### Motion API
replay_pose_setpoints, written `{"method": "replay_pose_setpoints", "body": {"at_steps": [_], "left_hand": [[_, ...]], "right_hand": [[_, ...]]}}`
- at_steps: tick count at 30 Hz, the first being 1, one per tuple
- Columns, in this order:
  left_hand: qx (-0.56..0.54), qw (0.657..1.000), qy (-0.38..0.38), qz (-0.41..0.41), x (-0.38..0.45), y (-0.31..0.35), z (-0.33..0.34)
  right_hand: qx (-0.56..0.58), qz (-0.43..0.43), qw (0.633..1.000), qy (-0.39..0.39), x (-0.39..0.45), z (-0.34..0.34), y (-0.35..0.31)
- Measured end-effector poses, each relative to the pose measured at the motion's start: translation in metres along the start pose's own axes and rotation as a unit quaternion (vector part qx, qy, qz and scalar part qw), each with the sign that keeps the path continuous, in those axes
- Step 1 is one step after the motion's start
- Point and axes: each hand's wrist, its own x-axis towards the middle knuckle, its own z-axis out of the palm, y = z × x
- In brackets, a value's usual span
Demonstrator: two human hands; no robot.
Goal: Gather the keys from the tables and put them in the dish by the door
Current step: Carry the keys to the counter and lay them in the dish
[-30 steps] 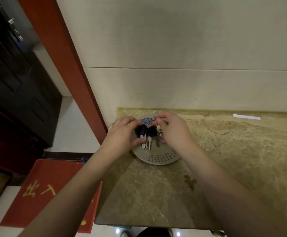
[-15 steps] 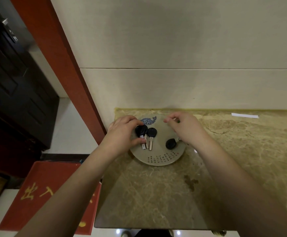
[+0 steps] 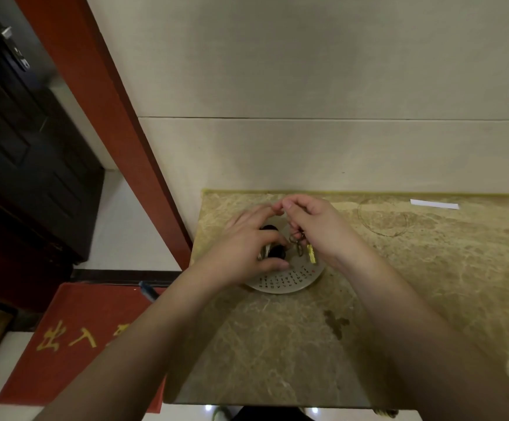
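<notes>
A round pale dish point(image 3: 289, 284) with small printed characters stands on the marble table point(image 3: 399, 299) near its left back corner. My left hand point(image 3: 247, 247) lies over the dish's left half, fingers curled around black-headed keys point(image 3: 274, 252) with silver blades. My right hand point(image 3: 314, 226) hovers over the dish's right side, pinching a key ring point(image 3: 297, 243) from which a brass key point(image 3: 311, 258) dangles onto the dish. Much of the dish is hidden under both hands.
A white paper strip point(image 3: 434, 204) lies at the table's back edge by the wall. A red door frame point(image 3: 110, 117) and a dark door point(image 3: 19, 147) stand to the left. A red doormat point(image 3: 74, 344) lies on the floor below.
My right hand has come back over the dish and now pinches a ring with a brass key. My left hand has shifted further across the black keys, covering more of the dish.
</notes>
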Motion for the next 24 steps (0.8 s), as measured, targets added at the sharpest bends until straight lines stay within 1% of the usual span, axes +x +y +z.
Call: {"method": "replay_pose_setpoints", "body": {"at_steps": [3, 5, 6, 8, 10, 11, 12, 13, 14, 16, 17, 19, 21, 23, 24], "left_hand": [[0.008, 1.000, 0.015, -0.008, 0.001, 0.001, -0.003], [0.012, 0.999, 0.038, -0.012, 0.001, 0.000, -0.008], [0.020, 0.998, 0.050, -0.010, 0.002, 0.000, -0.011], [0.047, 0.997, 0.062, -0.005, 0.005, -0.001, -0.015], [0.064, 0.997, 0.038, -0.012, 0.009, -0.003, -0.020], [0.062, 0.998, 0.027, -0.011, 0.009, -0.003, -0.021], [0.056, 0.998, 0.029, -0.002, 0.010, -0.004, -0.023], [0.051, 0.998, 0.040, 0.014, 0.010, -0.004, -0.023], [0.050, 0.997, 0.048, 0.028, 0.010, -0.004, -0.023], [0.046, 0.998, 0.037, 0.035, 0.009, -0.002, -0.022], [0.044, 0.998, 0.029, 0.039, 0.009, -0.001, -0.023], [0.048, 0.996, 0.037, 0.067, 0.011, 0.002, -0.026], [0.045, 0.995, 0.042, 0.081, 0.013, 0.004, -0.029], [0.029, 0.996, 0.047, 0.076, 0.013, 0.004, -0.031], [0.007, 0.996, 0.061, 0.063, 0.012, 0.004, -0.031]], "right_hand": [[0.051, 0.003, 0.998, 0.027, -0.001, -0.003, -0.001], [0.105, 0.018, 0.993, 0.058, 0.000, -0.008, -0.002], [0.115, 0.026, 0.991, 0.071, 0.000, -0.012, -0.003], [0.107, 0.030, 0.990, 0.090, 0.001, -0.018, -0.002], [0.092, 0.035, 0.990, 0.101, 0.001, -0.025, 0.000], [0.067, 0.032, 0.992, 0.102, 0.001, -0.028, 0.000], [0.018, 0.021, 0.995, 0.098, 0.000, -0.030, 0.001], [-0.058, 0.000, 0.995, 0.084, -0.002, -0.031, 0.001], [-0.148, -0.026, 0.987, 0.058, -0.003, -0.031, 0.001], [-0.310, -0.062, 0.948, -0.022, -0.004, -0.026, -0.002], [-0.353, -0.065, 0.931, -0.061, -0.005, -0.023, -0.003], [-0.377, -0.045, 0.918, -0.118, -0.005, -0.020, -0.004], [-0.401, -0.030, 0.903, -0.148, -0.006, -0.018, -0.003], [-0.416, -0.033, 0.897, -0.148, -0.007, -0.017, -0.002], [-0.413, -0.035, 0.900, -0.137, -0.008, -0.016, -0.002]]}}
